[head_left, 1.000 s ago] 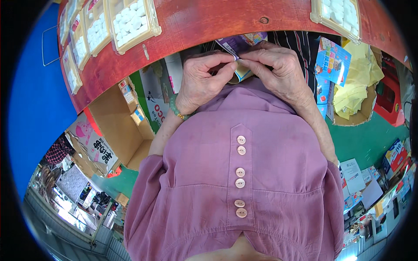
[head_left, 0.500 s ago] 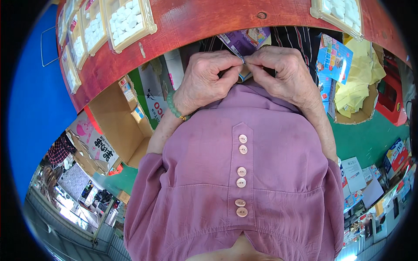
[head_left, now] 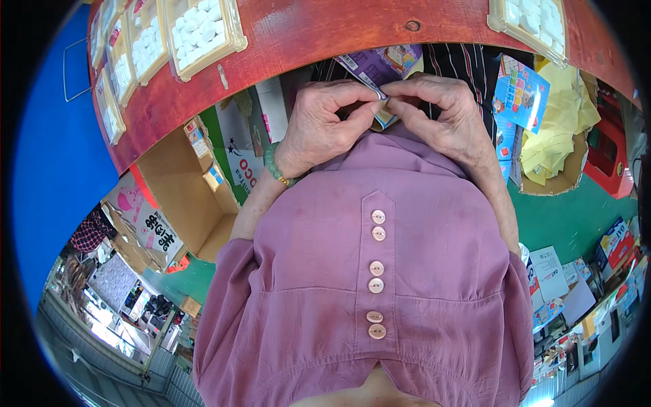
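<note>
A purple printed package (head_left: 388,62) is held over my lap, partly under the table's near edge. I cannot tell whether it is a bag or a folded carton. At its near edge my left hand (head_left: 331,122) is closed, thumb and forefinger pinching a narrow folded rim. My right hand (head_left: 441,112) pinches the same rim just beside it, the fingertips of both hands almost touching. A yellowish part of the package shows below the fingertips. A green bead bracelet (head_left: 272,163) circles my left wrist.
The red table (head_left: 325,27) bears clear-lidded trays of white pieces (head_left: 198,34), with another tray (head_left: 532,24) at right. An open cardboard box (head_left: 180,183) stands at left. At right are a blue printed packet (head_left: 521,93), a box of yellow sheets (head_left: 553,139) and a red plastic stool (head_left: 610,156).
The pinched rim and the left fingertips have shifted slightly to the right. The right fingers have changed their grip a little, and both hands still hold the package.
</note>
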`<state>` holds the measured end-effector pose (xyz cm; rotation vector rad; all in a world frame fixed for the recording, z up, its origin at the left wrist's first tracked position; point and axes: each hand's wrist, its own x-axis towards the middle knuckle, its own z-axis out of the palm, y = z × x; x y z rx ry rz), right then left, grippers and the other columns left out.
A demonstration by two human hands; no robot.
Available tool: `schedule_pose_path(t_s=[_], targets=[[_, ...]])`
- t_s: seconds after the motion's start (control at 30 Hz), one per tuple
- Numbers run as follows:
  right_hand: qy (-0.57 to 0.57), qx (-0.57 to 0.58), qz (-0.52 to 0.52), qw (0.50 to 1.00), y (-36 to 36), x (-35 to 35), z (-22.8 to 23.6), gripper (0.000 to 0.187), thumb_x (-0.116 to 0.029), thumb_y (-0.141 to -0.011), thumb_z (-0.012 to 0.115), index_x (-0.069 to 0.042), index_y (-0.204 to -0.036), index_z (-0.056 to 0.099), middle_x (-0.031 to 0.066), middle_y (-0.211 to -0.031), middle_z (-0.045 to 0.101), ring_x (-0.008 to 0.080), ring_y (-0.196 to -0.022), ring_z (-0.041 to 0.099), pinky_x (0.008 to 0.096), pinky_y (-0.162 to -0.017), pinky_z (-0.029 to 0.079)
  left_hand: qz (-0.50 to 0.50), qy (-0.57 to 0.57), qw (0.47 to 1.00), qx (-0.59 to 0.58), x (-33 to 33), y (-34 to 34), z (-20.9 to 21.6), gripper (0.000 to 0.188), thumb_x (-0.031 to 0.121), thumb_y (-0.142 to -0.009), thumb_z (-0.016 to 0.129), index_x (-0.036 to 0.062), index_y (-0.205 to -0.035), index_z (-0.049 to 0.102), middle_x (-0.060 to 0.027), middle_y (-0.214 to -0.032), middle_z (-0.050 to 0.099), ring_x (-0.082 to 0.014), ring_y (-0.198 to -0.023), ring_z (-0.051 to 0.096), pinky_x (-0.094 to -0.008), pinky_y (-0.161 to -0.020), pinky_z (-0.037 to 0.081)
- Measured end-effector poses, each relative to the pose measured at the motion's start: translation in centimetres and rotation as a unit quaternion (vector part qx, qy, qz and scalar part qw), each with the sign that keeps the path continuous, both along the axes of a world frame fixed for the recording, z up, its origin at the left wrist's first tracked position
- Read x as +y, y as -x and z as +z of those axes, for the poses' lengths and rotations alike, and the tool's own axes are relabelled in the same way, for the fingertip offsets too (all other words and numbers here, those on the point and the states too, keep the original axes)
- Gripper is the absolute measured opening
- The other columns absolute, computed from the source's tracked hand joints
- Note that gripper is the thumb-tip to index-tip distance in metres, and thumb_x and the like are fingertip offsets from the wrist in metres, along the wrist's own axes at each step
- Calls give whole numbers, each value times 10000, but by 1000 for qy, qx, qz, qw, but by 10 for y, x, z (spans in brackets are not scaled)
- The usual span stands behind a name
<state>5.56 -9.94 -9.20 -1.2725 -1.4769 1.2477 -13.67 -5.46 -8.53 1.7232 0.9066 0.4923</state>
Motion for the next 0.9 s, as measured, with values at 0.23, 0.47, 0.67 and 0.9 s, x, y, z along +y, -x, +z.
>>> schedule_pose_path(t_s=[0.23,0.47,0.67,0.9], targets=[[-113,-42,9,993,0,7,-11,172,-56,-735,702,-8,-899,690,70,-754,645,131,-663,556,257,-605,455,-20,33,999,-36,0,-1,0,86,-15,-826,610,-39,-902,645,-83,-806,663,-115,-720,632,-230,-646,505],[-62,20,-3,998,0,6,-21,126,-48,-749,689,-13,-870,696,60,-765,644,126,-696,545,255,-616,447,63,183,975,-111,-11,-4,-10,97,28,-863,596,-42,-906,648,-82,-817,674,-118,-741,653,-223,-665,534],[13,49,-55,997,12,4,-20,72,-30,-784,659,2,-846,676,52,-759,596,134,-717,546,252,-637,442,90,235,959,-132,-16,0,-17,117,55,-878,588,-51,-873,638,-70,-800,657,-117,-749,651,-232,-675,541],[-63,-13,-66,996,23,8,-25,67,-18,-800,633,37,-838,625,67,-770,572,158,-725,550,257,-665,438,117,242,961,-67,-6,0,-12,207,158,-892,602,-33,-827,649,-35,-711,638,-88,-693,627,-200,-592,501]])
